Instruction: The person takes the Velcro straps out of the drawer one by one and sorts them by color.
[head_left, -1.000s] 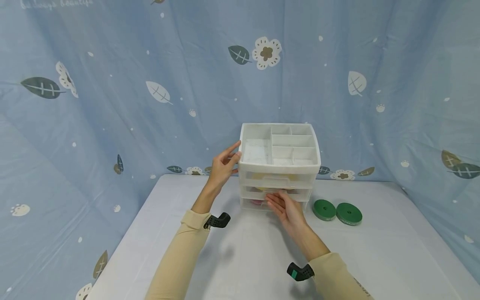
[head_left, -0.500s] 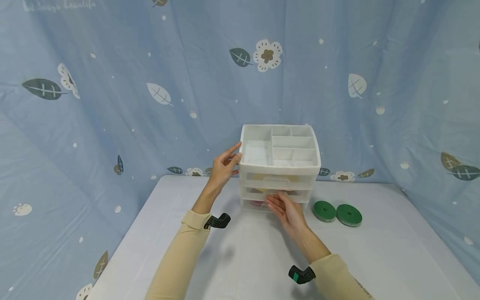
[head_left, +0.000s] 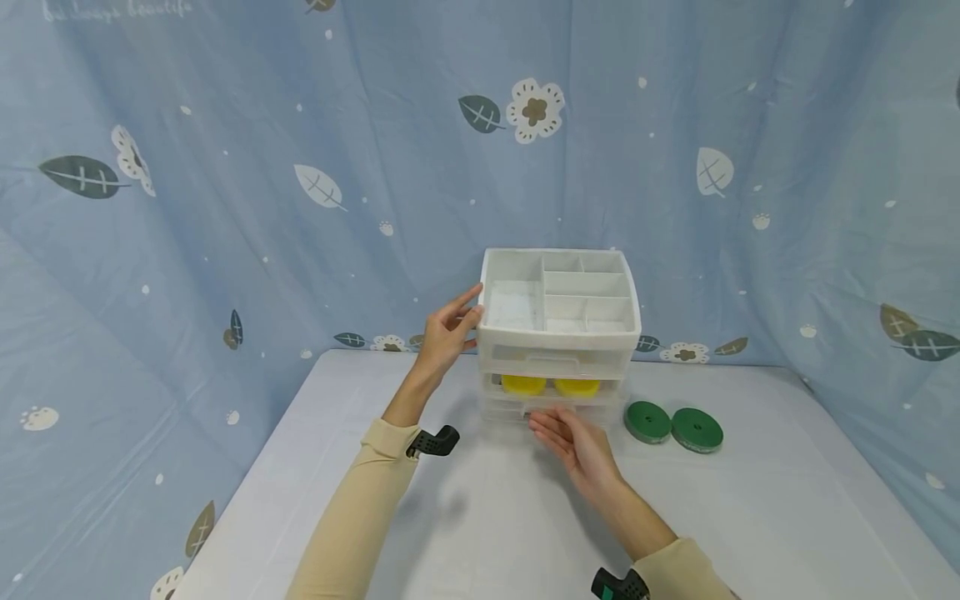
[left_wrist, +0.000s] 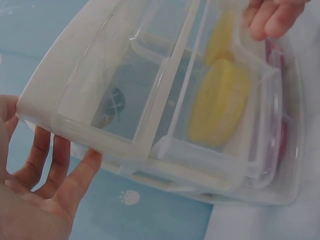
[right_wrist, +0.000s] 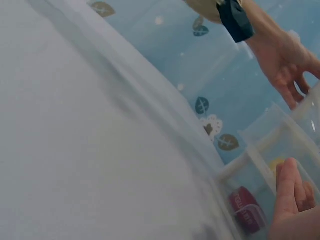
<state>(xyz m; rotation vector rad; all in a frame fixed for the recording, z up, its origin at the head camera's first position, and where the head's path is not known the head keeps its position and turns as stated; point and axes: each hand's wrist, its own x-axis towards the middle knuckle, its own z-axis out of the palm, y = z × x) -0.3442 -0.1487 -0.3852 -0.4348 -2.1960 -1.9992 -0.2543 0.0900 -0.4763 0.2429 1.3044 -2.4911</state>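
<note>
A white drawer cabinet (head_left: pixel 558 340) with clear drawers stands at the back of the table. My left hand (head_left: pixel 444 335) rests on its left side, with spread fingers (left_wrist: pixel 60 155) against the frame in the left wrist view. At the middle drawer (left_wrist: pixel 262 117), which is pulled partway out, my right hand (head_left: pixel 573 446) has its fingertips hooked at the front handle. Two round yellow things (head_left: pixel 523 385) show inside that drawer. Below, a dark red roll-like thing (right_wrist: pixel 246 209) with white lettering shows through the bottom drawer. The right palm partly hides the lower drawer fronts.
Two flat green rolls (head_left: pixel 648 422) lie on the white-covered table (head_left: pixel 480 517) to the right of the cabinet. The cabinet's top tray (head_left: pixel 512 304) has several compartments. A blue patterned curtain (head_left: pixel 405 167) hangs close behind.
My right hand has drawn the middle drawer out toward me, bringing the yellow things into view. The left hand has stayed on the cabinet's side.
</note>
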